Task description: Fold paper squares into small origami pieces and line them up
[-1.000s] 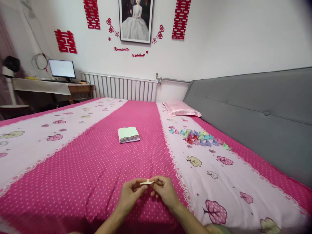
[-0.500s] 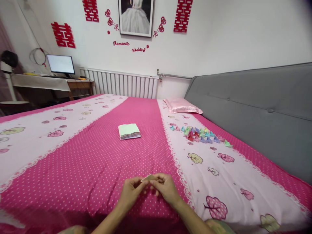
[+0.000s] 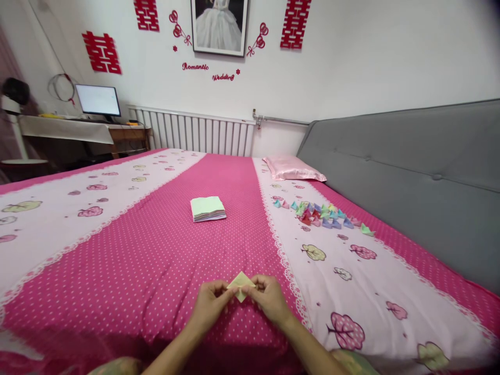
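A small folded piece of yellow paper (image 3: 241, 281) is held up near the front edge of the bed, its face showing as a diamond with one corner pointing up. My left hand (image 3: 213, 301) pinches its left corner between thumb and fingers. On the opposite side, my right hand (image 3: 269, 298) grips the right corner the same way. Both thumbs lie across the front of the paper and cover part of it. Farther forward on the bed rests a stack of paper sheets (image 3: 208, 208), pale green on top.
Several small folded paper boats (image 3: 326, 216) in mixed colours sit on the bed's right side. Behind them are a pink pillow (image 3: 292, 167) and a grey headboard (image 3: 410, 161). A radiator (image 3: 195, 130) lines the far wall; a desk with a monitor (image 3: 98, 100) stands at left.
The yellow paper has turned from a nearly flat, edge-on sliver to a diamond facing me. Both hands still pinch it in about the same place.
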{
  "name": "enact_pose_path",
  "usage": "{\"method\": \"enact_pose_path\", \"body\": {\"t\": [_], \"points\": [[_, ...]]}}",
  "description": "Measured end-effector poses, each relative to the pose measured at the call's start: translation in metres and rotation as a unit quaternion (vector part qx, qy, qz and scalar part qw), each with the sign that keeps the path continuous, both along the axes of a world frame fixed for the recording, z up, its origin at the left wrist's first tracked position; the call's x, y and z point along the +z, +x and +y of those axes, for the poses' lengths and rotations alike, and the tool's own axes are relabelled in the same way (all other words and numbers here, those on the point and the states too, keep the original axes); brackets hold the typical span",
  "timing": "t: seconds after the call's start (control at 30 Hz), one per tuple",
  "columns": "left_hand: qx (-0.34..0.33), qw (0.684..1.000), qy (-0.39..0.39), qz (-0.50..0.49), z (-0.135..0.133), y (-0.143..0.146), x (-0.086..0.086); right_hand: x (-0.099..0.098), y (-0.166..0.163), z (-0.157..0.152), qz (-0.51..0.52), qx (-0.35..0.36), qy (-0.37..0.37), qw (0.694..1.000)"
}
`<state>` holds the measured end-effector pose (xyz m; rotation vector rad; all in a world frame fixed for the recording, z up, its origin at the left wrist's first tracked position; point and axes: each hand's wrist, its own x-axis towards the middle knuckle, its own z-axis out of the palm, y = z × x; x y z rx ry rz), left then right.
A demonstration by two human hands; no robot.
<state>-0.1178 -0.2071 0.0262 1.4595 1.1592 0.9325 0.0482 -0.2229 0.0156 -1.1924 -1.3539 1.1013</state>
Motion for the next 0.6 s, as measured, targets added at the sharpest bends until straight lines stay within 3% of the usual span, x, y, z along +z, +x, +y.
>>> {"method": "enact_pose_path", "body": {"t": [0.13, 0.6], "points": [[-0.013, 1.000, -0.008, -0.016, 0.000, 0.000, 0.003, 0.002, 0.002, 0.001, 0.031, 0.019, -0.043, 0.998], [-0.053, 0.998, -0.005, -0.040, 0.000, -0.003, 0.006, 0.010, 0.002, -0.001, 0.096, 0.034, -0.080, 0.992]]}}
